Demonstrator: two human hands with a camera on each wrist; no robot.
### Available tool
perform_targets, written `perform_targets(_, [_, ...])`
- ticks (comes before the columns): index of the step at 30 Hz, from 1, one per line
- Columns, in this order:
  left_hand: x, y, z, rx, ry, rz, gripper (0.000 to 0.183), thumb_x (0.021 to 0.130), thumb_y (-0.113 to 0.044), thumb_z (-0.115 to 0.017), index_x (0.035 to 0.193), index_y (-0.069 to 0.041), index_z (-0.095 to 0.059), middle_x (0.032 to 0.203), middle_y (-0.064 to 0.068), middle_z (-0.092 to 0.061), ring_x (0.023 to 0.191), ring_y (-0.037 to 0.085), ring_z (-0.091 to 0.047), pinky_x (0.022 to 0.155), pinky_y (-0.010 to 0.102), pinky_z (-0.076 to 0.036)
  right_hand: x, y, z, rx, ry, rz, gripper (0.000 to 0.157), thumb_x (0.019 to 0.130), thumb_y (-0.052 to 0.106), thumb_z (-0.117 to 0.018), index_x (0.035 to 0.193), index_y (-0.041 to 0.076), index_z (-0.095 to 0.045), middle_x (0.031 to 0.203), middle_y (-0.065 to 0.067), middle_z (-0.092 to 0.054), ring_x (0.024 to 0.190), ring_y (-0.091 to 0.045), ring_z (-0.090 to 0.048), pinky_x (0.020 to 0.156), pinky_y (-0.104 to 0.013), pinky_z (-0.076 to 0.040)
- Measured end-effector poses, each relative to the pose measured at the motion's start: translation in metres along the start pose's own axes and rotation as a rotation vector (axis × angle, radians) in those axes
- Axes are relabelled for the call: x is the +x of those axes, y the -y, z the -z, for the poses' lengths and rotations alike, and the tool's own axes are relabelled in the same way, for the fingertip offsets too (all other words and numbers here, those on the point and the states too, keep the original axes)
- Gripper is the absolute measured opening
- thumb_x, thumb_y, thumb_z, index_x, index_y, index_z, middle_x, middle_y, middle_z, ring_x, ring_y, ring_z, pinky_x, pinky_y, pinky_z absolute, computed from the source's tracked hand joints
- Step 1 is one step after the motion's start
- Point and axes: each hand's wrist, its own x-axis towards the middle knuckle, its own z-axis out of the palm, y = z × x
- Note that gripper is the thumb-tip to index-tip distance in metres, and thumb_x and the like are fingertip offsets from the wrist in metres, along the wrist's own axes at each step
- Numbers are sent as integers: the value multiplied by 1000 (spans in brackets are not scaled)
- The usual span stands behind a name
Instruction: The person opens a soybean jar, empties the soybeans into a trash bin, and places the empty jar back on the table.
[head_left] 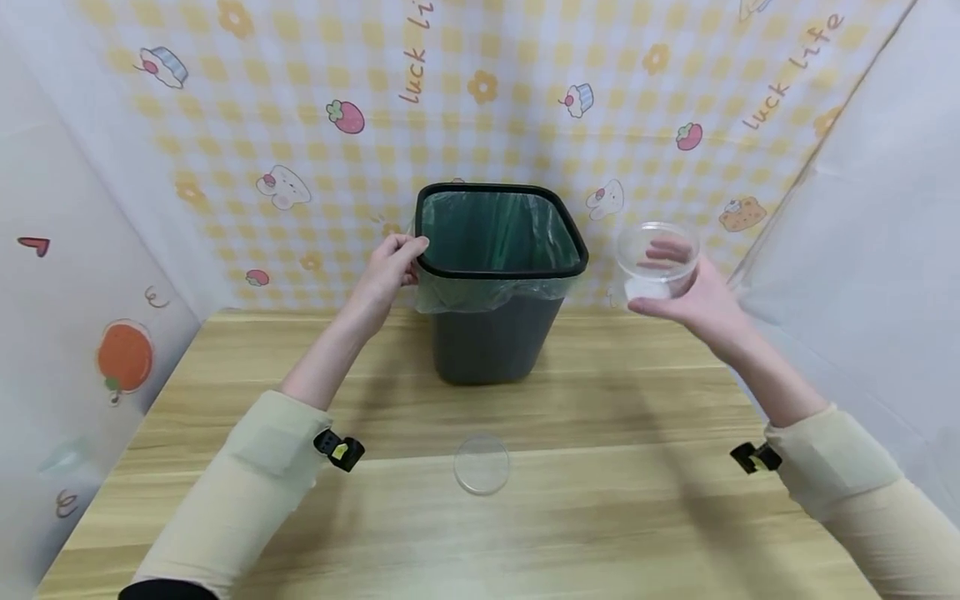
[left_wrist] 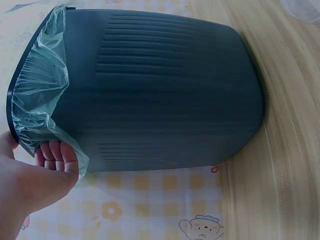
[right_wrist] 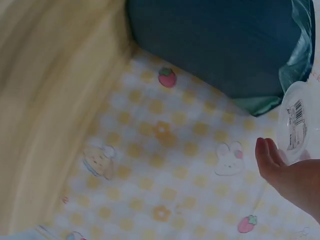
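A dark grey trash bin (head_left: pixel 487 342) stands upright on the table, lined with a thin translucent green bag (head_left: pixel 480 293) folded over its black rim. At the rim's left side, my left hand (head_left: pixel 393 262) pinches the edge, thumb on top. In the left wrist view its fingers (left_wrist: pixel 59 155) curl beneath the bag's overhang. My right hand (head_left: pixel 701 304) grips a clear round plastic tub (head_left: pixel 658 250) in the air, right of the bin. A white barcode label (right_wrist: pixel 297 125) is on the tub's base in the right wrist view.
A clear round lid (head_left: pixel 482 464) lies flat on the wooden table (head_left: pixel 600 508) in front of the bin. Behind stands a yellow-checked cloth backdrop (head_left: pixel 300 150). White sheets hang on the left (head_left: pixel 60 275) and right (head_left: pixel 877 250) sides.
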Motion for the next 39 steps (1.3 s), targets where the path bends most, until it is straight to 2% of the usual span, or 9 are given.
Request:
perform_targets(4, [0,0,1,-3,4,-6,23,106,-37,-53,98,-16,-47,98,-2,-42,86,15,-44,90,28,-42,-19,-22,-18,48,39,38,78,81,1,-84,145,20,-44,139,-3,-52,117,-2,-57,91,-12,-51])
perform_targets(9, [1,1,2,-4,10,-7,23,106,-37,-52,98,-16,-47,98,-2,-41,86,15,-44,89,28,-42,-34,-53,-41,80,132,83,80,77,-1,-86,144,14,-44,137,-11,-58,121,1,-58,94,-11,-49])
perform_targets(12, [1,0,2,-10,10,-4,22,106,-37,-52,98,-17,-47,97,-2,-42,85,14,-44,89,26,-42,-38,-68,-55,114,208,81,85,75,-2,-87,147,8,-42,142,-19,-57,130,-7,-57,101,-11,-46])
perform_targets(15, [2,0,2,-13,11,2,21,106,-37,-52,98,-17,-48,97,-3,-42,85,13,-44,88,25,-42,-41,-78,-67,140,281,82,86,74,-1,-88,148,3,-43,144,-22,-56,131,-13,-57,104,-13,-46])
perform_targets(18, [3,0,2,-7,17,5,22,106,-38,-52,100,-18,-48,99,-3,-42,86,13,-44,89,25,-42,-44,-86,-79,155,338,108,85,72,0,-90,146,1,-46,142,-22,-59,128,-15,-60,103,-17,-49])
perform_targets(24, [2,0,2,-13,17,6,21,106,-37,-51,101,-17,-48,100,-4,-42,87,13,-44,89,26,-42,-49,-99,-102,97,419,129,89,67,10,-96,144,8,-53,141,-16,-63,128,-33,-59,103,-30,-52])
perform_targets(29, [2,-1,2,-17,12,11,22,106,-37,-52,100,-17,-49,101,-4,-42,88,13,-44,90,27,-42,-54,-103,-117,28,501,152,92,63,15,-98,144,10,-54,141,-13,-64,128,-35,-59,105,-41,-50])
perform_targets(34, [3,-1,1,-23,11,7,22,106,-37,-53,98,-17,-49,101,-5,-42,88,13,-44,90,28,-42,-59,-107,-130,4,569,162,96,60,14,-98,145,4,-53,140,-16,-64,127,-37,-62,109,-51,-47])
perform_targets(39, [4,1,1,-31,5,-2,21,106,-35,-52,96,-16,-48,99,-4,-42,86,13,-44,89,27,-41,-65,-111,-144,0,586,161,99,55,18,-101,141,3,-55,134,-14,-67,124,-33,-64,111,-38,-48])
